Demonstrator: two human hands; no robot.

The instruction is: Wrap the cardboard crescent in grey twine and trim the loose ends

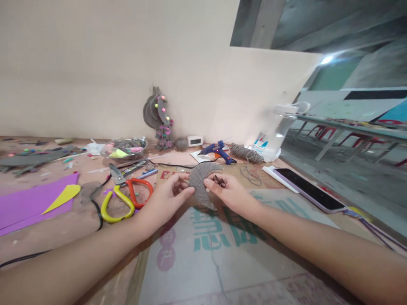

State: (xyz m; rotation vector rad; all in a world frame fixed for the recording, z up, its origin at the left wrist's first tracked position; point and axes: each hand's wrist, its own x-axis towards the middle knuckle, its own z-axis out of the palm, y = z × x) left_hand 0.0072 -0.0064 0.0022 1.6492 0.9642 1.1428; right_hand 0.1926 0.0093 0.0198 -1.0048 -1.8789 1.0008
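Observation:
A crescent wrapped in grey yarn (pixel 199 182) is held up between my two hands, above a printed sheet. My left hand (pixel 173 192) grips its outer left edge, thumb in front and fingers curled behind. On the inner, curved-in side, my right hand (pixel 233 194) pinches it between thumb and bent fingers. Something small and dark brown (pixel 219 181) shows at the right fingers; I cannot make out what it is. A strand of yarn (pixel 218 271) lies on the sheet below. Scissors with red and yellow handles (pixel 117 205) lie beside my left forearm.
Behind stand a blue glue gun (pixel 219 151), a yarn bundle (pixel 247 153), a small digital clock (pixel 195 140) and a clear bottle (pixel 270 133). A decorated grey hanging piece (pixel 157 114) leans on the wall. Purple sheets (pixel 34 203) lie left, a phone (pixel 310 189) right.

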